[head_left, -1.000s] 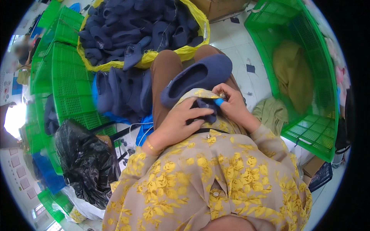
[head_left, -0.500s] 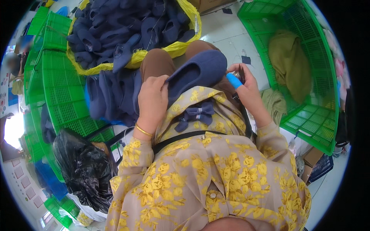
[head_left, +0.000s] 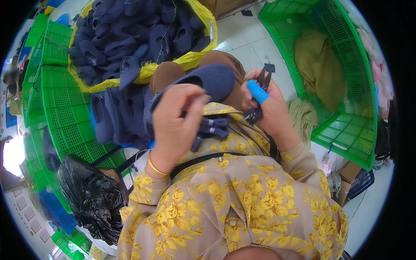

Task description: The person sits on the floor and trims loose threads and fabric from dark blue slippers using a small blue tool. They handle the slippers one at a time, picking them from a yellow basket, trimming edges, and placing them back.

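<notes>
A navy blue slipper [head_left: 208, 80] lies across my lap, toe pointing right. My left hand [head_left: 175, 119] rests over its heel end, fingers curled on the fabric. My right hand [head_left: 268, 108] is raised beside the slipper's toe and grips small black thread snips [head_left: 259, 97]; a blue finger guard [head_left: 258, 92] covers one finger. A small dark fabric bow [head_left: 212, 128] sits on my yellow floral garment between the hands.
A yellow sack [head_left: 195, 58] full of navy slippers stands ahead. More slippers [head_left: 115, 119] are stacked at left on green crates [head_left: 56, 112]. A green basket [head_left: 346, 86] with olive cloth is at right. A black plastic bag [head_left: 91, 199] lies at lower left.
My right hand lifted away from the bow on my lap and now holds the snips up beside the slipper's toe. My left hand moved onto the slipper's heel.
</notes>
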The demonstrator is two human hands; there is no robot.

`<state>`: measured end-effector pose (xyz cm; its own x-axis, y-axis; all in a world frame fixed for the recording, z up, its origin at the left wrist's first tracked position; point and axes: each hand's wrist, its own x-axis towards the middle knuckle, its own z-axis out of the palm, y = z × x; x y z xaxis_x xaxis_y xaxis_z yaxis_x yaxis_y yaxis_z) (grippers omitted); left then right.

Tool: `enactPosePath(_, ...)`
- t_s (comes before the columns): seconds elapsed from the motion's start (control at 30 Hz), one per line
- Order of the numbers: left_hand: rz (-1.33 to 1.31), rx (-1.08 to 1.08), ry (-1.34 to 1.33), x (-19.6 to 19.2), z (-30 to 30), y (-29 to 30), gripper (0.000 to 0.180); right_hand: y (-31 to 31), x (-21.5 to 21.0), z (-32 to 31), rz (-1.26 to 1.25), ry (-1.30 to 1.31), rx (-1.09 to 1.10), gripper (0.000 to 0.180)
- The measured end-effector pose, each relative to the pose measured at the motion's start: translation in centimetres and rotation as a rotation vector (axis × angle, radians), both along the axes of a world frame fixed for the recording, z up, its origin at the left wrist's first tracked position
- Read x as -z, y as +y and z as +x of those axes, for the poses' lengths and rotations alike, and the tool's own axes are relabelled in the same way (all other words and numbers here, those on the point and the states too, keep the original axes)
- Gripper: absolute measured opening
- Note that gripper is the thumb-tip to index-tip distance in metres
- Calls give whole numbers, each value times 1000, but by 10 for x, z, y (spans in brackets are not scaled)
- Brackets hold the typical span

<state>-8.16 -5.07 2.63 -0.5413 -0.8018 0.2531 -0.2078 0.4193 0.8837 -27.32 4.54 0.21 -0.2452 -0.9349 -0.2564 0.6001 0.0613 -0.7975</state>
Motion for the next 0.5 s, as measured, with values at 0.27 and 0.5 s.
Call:
enactPosePath(0.27, 548, 69, 304, 14, -19, 18, 11, 1, -10, 33, -58, 449, -116, 4)
enactPosePath(0.5, 697, -55, 320, -1, -13, 3, 16, 5, -4, 18, -46, 522, 45, 18)
